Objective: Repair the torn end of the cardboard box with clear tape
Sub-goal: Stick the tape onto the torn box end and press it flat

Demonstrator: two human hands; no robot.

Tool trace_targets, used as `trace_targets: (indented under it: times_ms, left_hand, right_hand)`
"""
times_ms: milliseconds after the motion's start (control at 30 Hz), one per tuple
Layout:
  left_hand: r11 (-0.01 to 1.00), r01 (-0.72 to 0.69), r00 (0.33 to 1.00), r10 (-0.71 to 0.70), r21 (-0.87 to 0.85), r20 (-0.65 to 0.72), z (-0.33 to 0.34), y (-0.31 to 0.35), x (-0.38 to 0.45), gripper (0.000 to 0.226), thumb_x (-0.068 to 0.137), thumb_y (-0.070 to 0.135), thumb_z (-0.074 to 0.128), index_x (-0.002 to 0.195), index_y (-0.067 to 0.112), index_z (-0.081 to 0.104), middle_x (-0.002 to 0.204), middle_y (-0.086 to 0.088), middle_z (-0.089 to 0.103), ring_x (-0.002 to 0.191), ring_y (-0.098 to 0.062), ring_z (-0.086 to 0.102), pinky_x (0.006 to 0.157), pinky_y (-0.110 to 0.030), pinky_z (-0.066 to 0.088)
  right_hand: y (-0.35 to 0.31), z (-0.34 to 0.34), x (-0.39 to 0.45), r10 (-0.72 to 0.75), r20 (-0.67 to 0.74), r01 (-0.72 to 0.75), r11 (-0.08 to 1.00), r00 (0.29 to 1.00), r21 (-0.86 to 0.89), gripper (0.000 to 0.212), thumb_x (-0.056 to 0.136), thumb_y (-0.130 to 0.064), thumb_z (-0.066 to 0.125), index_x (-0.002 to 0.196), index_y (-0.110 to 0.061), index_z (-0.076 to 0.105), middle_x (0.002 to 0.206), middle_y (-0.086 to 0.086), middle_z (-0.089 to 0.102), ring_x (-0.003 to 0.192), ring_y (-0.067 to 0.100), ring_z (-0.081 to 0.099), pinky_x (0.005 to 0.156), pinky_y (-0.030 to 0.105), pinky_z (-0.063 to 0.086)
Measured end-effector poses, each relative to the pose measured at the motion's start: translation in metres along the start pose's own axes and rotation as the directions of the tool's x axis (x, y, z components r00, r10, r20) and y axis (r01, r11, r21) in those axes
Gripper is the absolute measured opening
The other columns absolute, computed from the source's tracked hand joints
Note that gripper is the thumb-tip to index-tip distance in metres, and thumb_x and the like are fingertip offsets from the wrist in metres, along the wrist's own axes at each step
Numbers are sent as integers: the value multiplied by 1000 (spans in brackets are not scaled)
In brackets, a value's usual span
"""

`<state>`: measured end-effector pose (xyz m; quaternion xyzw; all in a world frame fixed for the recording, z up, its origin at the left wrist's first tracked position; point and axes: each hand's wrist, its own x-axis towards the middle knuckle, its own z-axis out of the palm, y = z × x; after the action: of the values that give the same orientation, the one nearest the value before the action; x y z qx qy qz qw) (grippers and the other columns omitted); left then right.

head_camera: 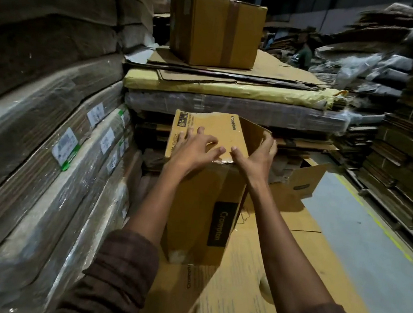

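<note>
A tall cardboard box (205, 207) stood on end on a pile of flat cardboard sheets (250, 283). It had the word "Crompton" on a black label on its side. Its top end was the torn one, and a strip of shiny clear tape (221, 161) ran along the ragged near edge of the top flap (208, 131).

The left hand (196, 146) lay flat on the top flap with its fingers spread wide, pressing down. It gripped nothing. The right hand (256, 156) was open too. Its thumb pressed on the flap near the tape, and its other fingers curled around the raised side flap (252, 135) at the right. That flap stood up and leaned out. The two hands were close together, but they did not touch. Both arms had dark brown sleeves pushed up.

Behind the box was a high stack of flat cardboard, with a yellow wrapped bundle (227, 89) in it. A closed brown box (216, 30) sat on top of that stack. On the left were big bundles wrapped in clear plastic (46, 165) with white labels. On the right was a grey floor (370, 237) with a yellow line, and more stacks of cardboard past it.
</note>
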<state>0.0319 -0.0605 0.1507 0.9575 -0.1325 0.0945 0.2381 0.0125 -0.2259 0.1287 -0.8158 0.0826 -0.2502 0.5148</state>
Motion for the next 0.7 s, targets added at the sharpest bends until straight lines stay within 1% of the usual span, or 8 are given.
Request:
trace_targets:
  times_ms: [67, 133, 267, 333, 400, 533, 633, 700]
  left_hand:
    - [998, 40, 999, -41, 43, 22, 2, 1, -2, 75, 87, 76, 49, 150, 35, 43, 168, -11, 12, 155, -36, 2, 122, -57, 3]
    - [997, 69, 996, -71, 30, 52, 0, 3, -4, 84, 81, 81, 53, 152, 38, 38, 169, -11, 5, 155, -37, -5, 122, -58, 4]
    - [992, 105, 987, -95, -69, 130, -7, 4, -4, 83, 80, 69, 67, 151, 38, 39, 169, -9, 7, 155, -37, -6, 122, -59, 5]
    - [990, 101, 983, -84, -100, 160, -10, 5, -1, 77, 82, 60, 71, 150, 38, 40, 168, -7, 14, 155, -36, -3, 123, -59, 6]
    - [990, 80, 983, -58, -117, 175, -11, 7, -1, 73, 85, 51, 73, 149, 39, 40, 166, -6, 18, 154, -36, 0, 124, -57, 7]
    - [981, 60, 979, -21, -185, 205, -11, 5, 1, 64, 89, 38, 72, 145, 43, 42, 156, -6, 32, 145, -35, 26, 118, -57, 28]
    - [965, 6, 971, 56, -261, 230, -14, -2, 2, 57, 93, 27, 70, 143, 39, 46, 154, -4, 38, 140, -31, 38, 114, -52, 38]
    - [952, -37, 968, 110, -305, 224, -15, -6, -1, 53, 95, 21, 67, 144, 32, 48, 155, -2, 40, 142, -28, 38, 114, -45, 39]
  right_hand:
    - [6, -4, -4, 118, 133, -122, 992, 984, 21, 114, 79, -50, 82, 160, -18, 9, 167, 14, 14, 149, 36, 27, 115, 52, 38]
    - [8, -6, -9, 156, 224, -175, 982, 962, 68, 123, 76, -57, 82, 161, -24, 1, 167, 14, 16, 150, 36, 27, 116, 57, 35]
    - [9, -6, -13, 158, 297, -221, 956, 942, 192, 127, 81, -38, 84, 160, -26, -15, 168, 14, 13, 151, 34, 25, 120, 53, 30]
    - [9, -7, -14, 163, 359, -257, 938, 919, 233, 113, 88, -32, 78, 161, -25, -8, 167, 13, 19, 149, 33, 29, 118, 52, 31]
    - [8, -9, -16, 157, 378, -261, 935, 912, 240, 88, 95, -31, 71, 161, -21, 13, 158, 12, 37, 140, 31, 43, 114, 52, 39]
    - [8, -7, -22, 144, 259, -200, 958, 955, 206, 39, 106, -29, 50, 144, -20, 48, 130, 1, 60, 119, 23, 59, 101, 51, 52]
    - [9, -1, -31, 80, 103, -95, 983, 991, 155, 35, 109, -32, 38, 129, -17, 62, 120, 1, 68, 109, 18, 63, 89, 41, 57]
    - [10, 4, -37, 80, 73, -92, 981, 994, 170, 40, 107, -41, 42, 135, -17, 57, 121, -4, 64, 110, 14, 60, 82, 27, 52]
